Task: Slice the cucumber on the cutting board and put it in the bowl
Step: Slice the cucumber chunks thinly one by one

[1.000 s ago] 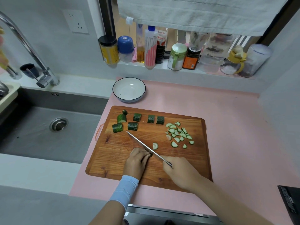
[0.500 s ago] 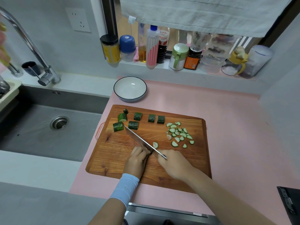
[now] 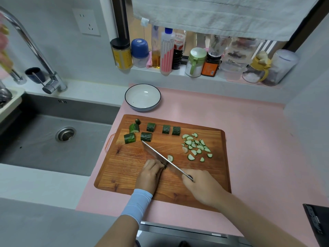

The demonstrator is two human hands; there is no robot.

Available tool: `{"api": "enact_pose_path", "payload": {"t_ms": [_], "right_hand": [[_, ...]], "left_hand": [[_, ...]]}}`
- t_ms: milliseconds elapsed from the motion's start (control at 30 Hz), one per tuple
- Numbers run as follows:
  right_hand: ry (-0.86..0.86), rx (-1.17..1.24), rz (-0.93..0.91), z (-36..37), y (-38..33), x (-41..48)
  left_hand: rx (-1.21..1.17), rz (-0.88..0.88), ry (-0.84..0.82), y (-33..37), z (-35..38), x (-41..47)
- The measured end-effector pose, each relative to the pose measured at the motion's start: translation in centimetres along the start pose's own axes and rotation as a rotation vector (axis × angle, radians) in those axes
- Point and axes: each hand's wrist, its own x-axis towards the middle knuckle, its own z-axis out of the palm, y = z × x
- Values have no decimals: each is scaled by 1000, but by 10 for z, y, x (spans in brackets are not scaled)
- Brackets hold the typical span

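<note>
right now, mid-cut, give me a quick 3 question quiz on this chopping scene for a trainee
1. True or false: the bowl already holds cucumber.
2. Which hand grips the knife?
3. The thin slices lie: A in the sink, B on the cutting board's right side, C on the windowsill.
Key: 1 false, it is empty. 2 The right hand. 3 B.
</note>
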Motion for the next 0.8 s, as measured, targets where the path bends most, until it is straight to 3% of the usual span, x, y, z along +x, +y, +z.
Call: {"api": "enact_pose_path", "payload": {"t_ms": [800], "right_hand": [[-16, 36, 22, -7, 3, -14]], "left_hand": [[-17, -33, 19, -3, 1, 0]]}}
